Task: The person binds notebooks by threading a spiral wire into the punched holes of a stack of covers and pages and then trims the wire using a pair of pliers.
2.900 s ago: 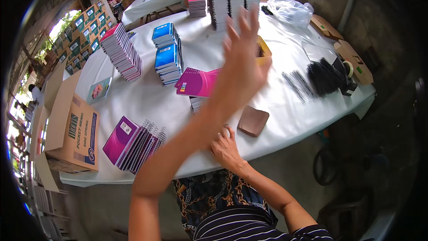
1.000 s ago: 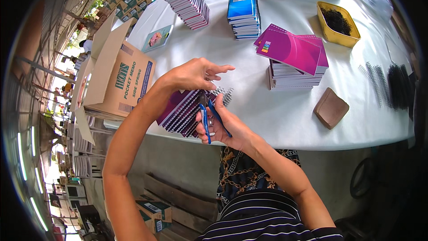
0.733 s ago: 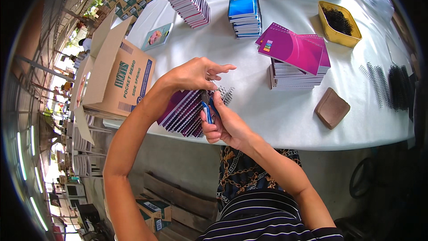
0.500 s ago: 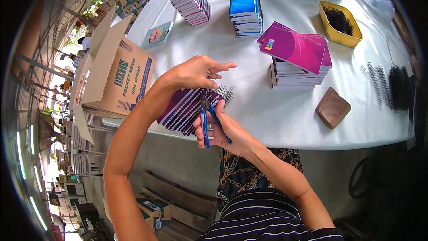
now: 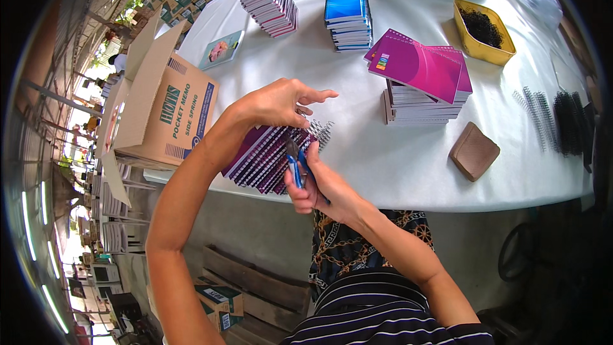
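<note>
Purple spiral notebooks [image 5: 255,160] lie fanned in an overlapping row at the table's near edge, white coil ends [image 5: 321,131] sticking out at their right. Over their far side arches my left hand [image 5: 278,103], its index finger stretched out to the right and its thumb pointing down beside the coils. Its other fingers are mostly hidden. My right hand [image 5: 319,182] grips blue-handled cutting pliers [image 5: 294,161]. The dark jaws reach the coil ends just below my left thumb; whether they bite on a wire is too small to tell.
Right of my hands stands a stack of purple notebooks [image 5: 421,70], with a brown block [image 5: 474,152], a yellow tub of black coils [image 5: 485,32] and loose coils [image 5: 568,124] farther right. Blue [image 5: 348,13] and reddish [image 5: 265,0] notebook stacks stand behind. An open cardboard box [image 5: 172,108] is at left.
The pliers' handles have come closer together as my right fingers squeezed. My left hand has barely moved. The whole view has shifted slightly.
</note>
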The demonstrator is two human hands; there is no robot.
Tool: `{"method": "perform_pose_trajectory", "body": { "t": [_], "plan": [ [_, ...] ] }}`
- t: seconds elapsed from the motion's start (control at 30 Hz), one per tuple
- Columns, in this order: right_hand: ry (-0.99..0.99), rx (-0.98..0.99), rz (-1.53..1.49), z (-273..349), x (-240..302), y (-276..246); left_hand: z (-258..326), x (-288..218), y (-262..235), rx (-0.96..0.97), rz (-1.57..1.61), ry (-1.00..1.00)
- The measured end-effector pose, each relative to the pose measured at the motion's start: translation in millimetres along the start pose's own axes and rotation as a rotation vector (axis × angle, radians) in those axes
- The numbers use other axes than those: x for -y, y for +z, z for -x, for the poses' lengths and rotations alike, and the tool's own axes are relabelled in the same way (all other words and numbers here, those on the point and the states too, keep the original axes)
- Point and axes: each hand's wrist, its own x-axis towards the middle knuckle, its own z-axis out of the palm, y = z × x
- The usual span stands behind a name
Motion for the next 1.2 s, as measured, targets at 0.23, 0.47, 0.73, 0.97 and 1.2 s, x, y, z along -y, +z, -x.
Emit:
{"method": "perform_pose_trajectory", "body": {
  "t": [0.23,0.47,0.73,0.97,1.2],
  "plan": [
    [-0.043,-0.211,0.175,4.1,-7.2,13.1,-1.8,2.6,-0.5,0.001,-0.001,-0.049],
    [-0.049,-0.255,0.161,4.6,-3.2,21.3,-0.7,7.2,-0.8,-0.002,-0.011,-0.027],
    [0.004,0.038,-0.046,-0.1,1.5,-11.4,-5.8,-19.1,-0.2,0.062,-0.268,-0.113],
    [-0.102,-0.306,0.196,9.8,-7.5,5.3,-14.5,-8.8,-0.3,0.093,-0.263,-0.092],
    [-0.085,-0.293,0.179,10.4,-4.5,9.1,-10.9,-2.0,-2.0,0.087,-0.23,-0.067]
  ]
}}
